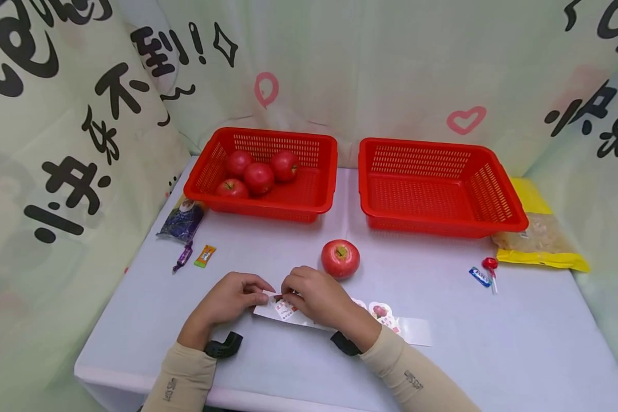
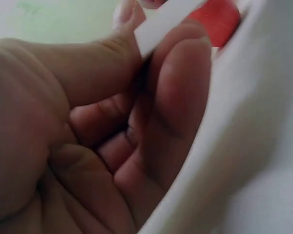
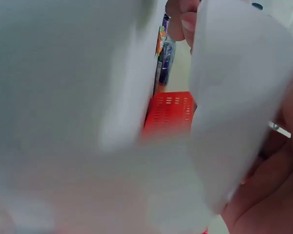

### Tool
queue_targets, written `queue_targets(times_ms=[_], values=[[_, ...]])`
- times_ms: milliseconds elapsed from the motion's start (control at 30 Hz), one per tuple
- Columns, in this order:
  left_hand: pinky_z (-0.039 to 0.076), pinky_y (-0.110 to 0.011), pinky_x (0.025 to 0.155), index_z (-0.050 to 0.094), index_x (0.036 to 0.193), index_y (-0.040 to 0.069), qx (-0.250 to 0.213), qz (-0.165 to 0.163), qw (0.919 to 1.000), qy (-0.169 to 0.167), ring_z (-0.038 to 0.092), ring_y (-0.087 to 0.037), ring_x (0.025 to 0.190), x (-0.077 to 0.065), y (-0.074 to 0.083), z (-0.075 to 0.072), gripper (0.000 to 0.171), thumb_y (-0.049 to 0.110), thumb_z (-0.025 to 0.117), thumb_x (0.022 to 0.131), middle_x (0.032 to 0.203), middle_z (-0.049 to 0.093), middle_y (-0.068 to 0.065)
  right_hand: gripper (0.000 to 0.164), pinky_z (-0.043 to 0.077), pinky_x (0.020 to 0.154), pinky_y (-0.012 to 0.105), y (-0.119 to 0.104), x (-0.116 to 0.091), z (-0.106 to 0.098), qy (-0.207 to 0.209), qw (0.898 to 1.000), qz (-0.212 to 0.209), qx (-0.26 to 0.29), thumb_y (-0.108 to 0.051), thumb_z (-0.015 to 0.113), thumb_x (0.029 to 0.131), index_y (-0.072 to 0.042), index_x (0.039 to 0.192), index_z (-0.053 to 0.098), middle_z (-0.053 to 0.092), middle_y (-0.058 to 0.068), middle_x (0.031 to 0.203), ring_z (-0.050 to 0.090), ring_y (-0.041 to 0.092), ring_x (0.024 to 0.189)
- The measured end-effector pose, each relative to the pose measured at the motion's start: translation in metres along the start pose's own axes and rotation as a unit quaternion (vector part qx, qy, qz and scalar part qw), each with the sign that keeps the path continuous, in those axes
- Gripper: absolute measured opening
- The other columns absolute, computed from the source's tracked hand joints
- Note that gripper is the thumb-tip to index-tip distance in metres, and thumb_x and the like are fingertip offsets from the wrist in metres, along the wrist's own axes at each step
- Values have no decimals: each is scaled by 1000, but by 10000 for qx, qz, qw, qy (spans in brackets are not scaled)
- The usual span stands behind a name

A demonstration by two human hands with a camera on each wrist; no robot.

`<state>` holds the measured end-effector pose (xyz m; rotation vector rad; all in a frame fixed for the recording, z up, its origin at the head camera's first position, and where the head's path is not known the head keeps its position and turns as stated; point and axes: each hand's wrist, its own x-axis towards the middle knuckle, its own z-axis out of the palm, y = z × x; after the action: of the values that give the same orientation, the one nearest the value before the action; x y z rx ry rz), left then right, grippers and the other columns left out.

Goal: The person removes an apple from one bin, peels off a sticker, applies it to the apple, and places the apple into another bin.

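Note:
A pale strip of stickers slants above the white table, with printed fruit stickers along it. Its left end is pinched between thumb and fingers of my left hand; the left wrist view shows the white edge in that pinch. My right hand curls over the strip, its fingertips pinching at a printed sticker close to the left hand. In the right wrist view the strip's blank back covers much of the right hand. Just beyond the right hand sits a red apple, apart from the strip.
A red basket at the back left holds several apples. Another red basket stands back right, beside a yellow bag. Small candies and a dark packet lie left; a lollipop and blue candy lie right.

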<state>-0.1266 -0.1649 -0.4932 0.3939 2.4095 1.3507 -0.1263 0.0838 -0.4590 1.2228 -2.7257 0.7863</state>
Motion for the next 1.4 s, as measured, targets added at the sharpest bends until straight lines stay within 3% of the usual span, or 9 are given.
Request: queue_targets(times_ms=[300,467,567,633,767,867,1067,1233,1400], values=[[54,-28,65,81,100,15,-46,-659,9978,87,64,-17,71,0,-3,-1,11,24,83,93,78,73,1,13,59,84,21,7,-16,-8,485,9929,-311,1038,-11,80,93,-15,104,73,73,-3,98,65,9,92],[53,-28,66,81,95,17,365,-743,9962,284,61,-17,73,2,-3,4,6,21,83,92,78,71,3,16,61,79,23,11,-33,-22,632,9859,-121,1548,-8,80,92,-15,105,72,73,-3,98,64,7,91],[52,-28,69,81,94,17,957,-664,9921,462,58,-15,77,3,1,8,4,20,82,93,79,68,4,18,61,77,24,19,-46,-34,836,9813,97,1729,-6,79,92,-14,106,72,73,-2,97,64,6,87],[52,-30,73,80,97,17,1537,-577,9846,598,57,-15,81,5,6,11,7,20,81,91,83,67,5,19,62,76,25,25,-54,-42,1045,9783,260,1771,-4,79,92,-13,106,72,74,-1,97,64,7,85],[60,-38,89,80,109,17,2791,-278,9555,915,63,-18,98,8,21,17,24,27,85,88,102,71,1,20,60,75,25,43,-67,-59,1495,9714,662,1719,-2,80,91,-14,106,74,77,0,98,65,7,85],[59,-41,103,77,123,16,3198,160,9420,1006,64,-22,117,18,37,24,42,35,88,86,123,71,-2,20,60,76,22,57,-74,-69,1782,9643,928,1727,-1,79,92,-15,105,75,79,0,99,67,6,86],[56,-42,111,59,149,17,2643,1058,9558,735,58,-24,139,59,72,43,79,42,92,81,150,61,-5,15,60,82,18,78,-83,-76,2158,9437,1349,2112,3,75,93,-6,104,72,76,9,99,69,3,90],[52,-47,114,50,156,16,2090,1120,9703,480,50,-28,149,89,76,60,93,37,96,77,159,54,-8,14,58,83,16,89,-90,-70,2338,9314,1528,2336,3,75,93,-4,105,71,74,12,100,67,3,91],[50,-47,117,46,159,18,1683,1208,9780,259,47,-25,151,102,71,70,99,32,98,75,162,51,-4,15,59,82,16,96,-94,-68,2407,9278,1490,2430,6,75,92,-2,104,70,73,10,99,67,3,91]])
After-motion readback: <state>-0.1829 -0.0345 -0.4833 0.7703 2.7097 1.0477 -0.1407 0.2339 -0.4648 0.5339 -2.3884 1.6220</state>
